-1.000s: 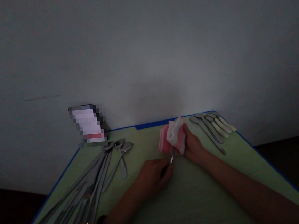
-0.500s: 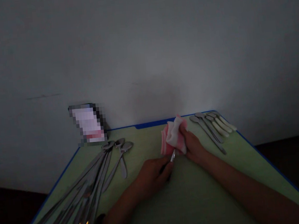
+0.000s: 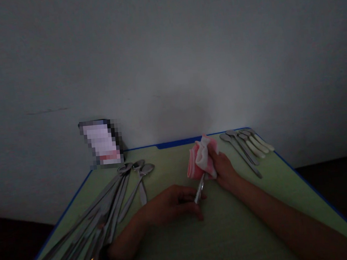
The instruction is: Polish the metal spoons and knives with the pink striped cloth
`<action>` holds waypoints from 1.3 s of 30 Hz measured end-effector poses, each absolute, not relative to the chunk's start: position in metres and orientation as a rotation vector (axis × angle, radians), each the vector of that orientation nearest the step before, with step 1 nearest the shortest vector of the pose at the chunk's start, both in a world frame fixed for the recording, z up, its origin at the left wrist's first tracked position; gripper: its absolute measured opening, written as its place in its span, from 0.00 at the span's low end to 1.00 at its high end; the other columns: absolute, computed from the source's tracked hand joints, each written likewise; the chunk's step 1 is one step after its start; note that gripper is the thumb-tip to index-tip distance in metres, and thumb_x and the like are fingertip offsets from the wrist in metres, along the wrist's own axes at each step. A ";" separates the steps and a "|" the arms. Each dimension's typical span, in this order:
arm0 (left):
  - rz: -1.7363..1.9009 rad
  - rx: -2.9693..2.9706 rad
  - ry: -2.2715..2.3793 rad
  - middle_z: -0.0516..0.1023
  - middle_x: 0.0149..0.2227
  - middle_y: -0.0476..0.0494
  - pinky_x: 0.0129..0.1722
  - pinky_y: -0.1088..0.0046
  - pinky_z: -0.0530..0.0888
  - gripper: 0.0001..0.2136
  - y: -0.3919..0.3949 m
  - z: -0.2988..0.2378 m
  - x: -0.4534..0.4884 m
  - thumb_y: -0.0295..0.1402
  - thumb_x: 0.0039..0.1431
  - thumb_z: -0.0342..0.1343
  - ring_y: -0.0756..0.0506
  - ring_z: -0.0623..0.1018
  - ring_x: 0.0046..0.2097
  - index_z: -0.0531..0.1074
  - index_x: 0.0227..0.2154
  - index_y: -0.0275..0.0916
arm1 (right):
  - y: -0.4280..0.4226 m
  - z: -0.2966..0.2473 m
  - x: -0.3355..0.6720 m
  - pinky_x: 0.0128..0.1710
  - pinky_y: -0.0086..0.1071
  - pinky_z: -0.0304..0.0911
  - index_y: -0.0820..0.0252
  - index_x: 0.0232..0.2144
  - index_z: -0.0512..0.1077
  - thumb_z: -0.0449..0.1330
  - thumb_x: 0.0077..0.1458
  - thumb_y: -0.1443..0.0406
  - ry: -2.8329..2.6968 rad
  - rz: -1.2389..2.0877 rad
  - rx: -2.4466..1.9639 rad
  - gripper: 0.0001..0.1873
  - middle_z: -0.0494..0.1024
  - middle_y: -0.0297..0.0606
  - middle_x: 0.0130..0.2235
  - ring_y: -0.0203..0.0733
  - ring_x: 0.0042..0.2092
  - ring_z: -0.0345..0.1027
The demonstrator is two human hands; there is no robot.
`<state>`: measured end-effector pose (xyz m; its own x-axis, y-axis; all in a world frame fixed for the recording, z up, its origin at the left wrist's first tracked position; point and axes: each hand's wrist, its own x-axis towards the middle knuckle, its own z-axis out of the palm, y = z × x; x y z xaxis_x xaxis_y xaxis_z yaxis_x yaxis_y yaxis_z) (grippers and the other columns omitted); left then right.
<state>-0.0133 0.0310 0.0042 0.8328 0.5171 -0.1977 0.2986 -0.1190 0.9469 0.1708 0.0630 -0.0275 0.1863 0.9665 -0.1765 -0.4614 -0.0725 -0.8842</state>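
Near the middle of the desk (image 3: 231, 230), the left hand (image 3: 170, 203) pinches the thin handle of a spoon (image 3: 199, 190). The right hand (image 3: 224, 168) is closed tight around a pink and white cloth (image 3: 202, 158) that hides the spoon's other end. The pinch looks light, so the spoon could slip and clatter down.

The desk is green with a blue edge. Long spoons (image 3: 107, 208) lie by its left edge, and small spoons (image 3: 248, 145) lie at its far right corner. A plain wall (image 3: 167, 57) stands behind, and the room is dim.

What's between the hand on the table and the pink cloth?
In the head view, a thin metal handle runs from the left hand into the pink cloth that the right hand grips.
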 end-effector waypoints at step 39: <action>0.358 1.655 0.698 0.75 0.28 0.49 0.31 0.78 0.65 0.06 0.030 -0.007 -0.010 0.34 0.57 0.51 0.50 0.73 0.31 0.67 0.30 0.36 | 0.073 0.012 0.197 0.31 0.33 0.64 0.57 0.41 0.69 0.55 0.49 0.51 -0.861 1.514 -1.056 0.21 0.76 0.39 0.36 0.41 0.35 0.70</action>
